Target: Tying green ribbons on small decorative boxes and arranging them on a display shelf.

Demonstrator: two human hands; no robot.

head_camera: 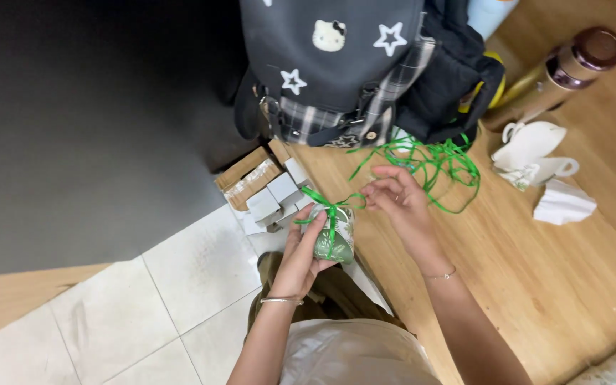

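A person's left hand (301, 257) cradles a small green-patterned parcel (334, 237) from below and the side, fingers wrapped round it, while the right hand (397, 199) pinches the free run of green ribbon (331, 208) between closed fingertips, just beside the parcel's top. The parcel is held in the air at the near edge of a wooden surface (536, 271), above the person's lap.

The ribbon already runs down the parcel's face and crosses at its upper end, where short loops stand out to either side, so the tying looks to be in its knotting stage. Drawing the strand snug would seem to call for a steady pull from the right hand against a firm hold by the left, so the crossing does not slip off the rounded top.

The parcel's long axis runs roughly up and down the picture, tilted slightly, its tied end pointing away from the person toward a dark backpack (336, 64).

Further out, the ribbon trails into a loose tangle (436, 164) on the surface beneath the backpack. Small white boxes (276, 196) sit beside a cardboard carton to the left. On the right lie white moulded pieces (532, 146), a crumpled white wrapper (563, 203) and a brown-capped flask (572, 68).
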